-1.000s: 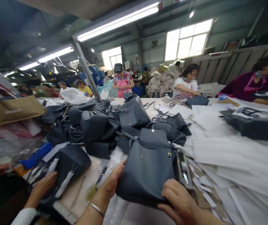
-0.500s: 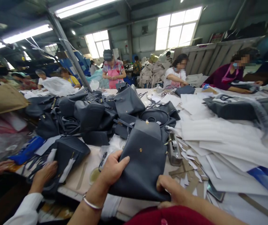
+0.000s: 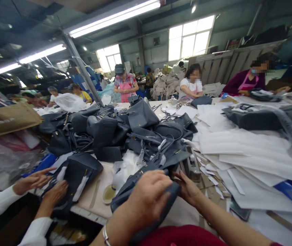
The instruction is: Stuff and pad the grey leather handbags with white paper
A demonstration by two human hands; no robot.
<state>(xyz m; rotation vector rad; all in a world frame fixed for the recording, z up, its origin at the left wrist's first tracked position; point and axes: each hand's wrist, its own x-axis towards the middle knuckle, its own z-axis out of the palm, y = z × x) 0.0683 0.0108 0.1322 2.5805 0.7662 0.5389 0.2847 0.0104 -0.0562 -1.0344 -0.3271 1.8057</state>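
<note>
A dark blue leather handbag [image 3: 133, 182] lies tilted over the table's front edge, close to my red top. My left hand [image 3: 149, 193], with a silver bangle on its wrist, is closed over the bag's near side, its fingers curled. At the bag's right side my right hand [image 3: 188, 188] grips the edge; part of its fingers is hidden behind the bag. The bag's straps, some wrapped in white, lie toward the pile behind it. A small round dish [image 3: 108, 193] with yellowish content stands left of the bag.
A heap of dark handbags [image 3: 101, 128] fills the table's middle. White foam sheets [image 3: 245, 147] cover the right side. A metal tape dispenser [image 3: 194, 165] stands among paper scraps. At left, a co-worker's hands [image 3: 56, 194] handle another dark bag [image 3: 84, 167]. Several people work behind.
The bag has turned from upright, front panel facing me, to lying tilted lower with its straps showing. My left hand moved right and over it; the co-worker's other hand came in beside their bag.
</note>
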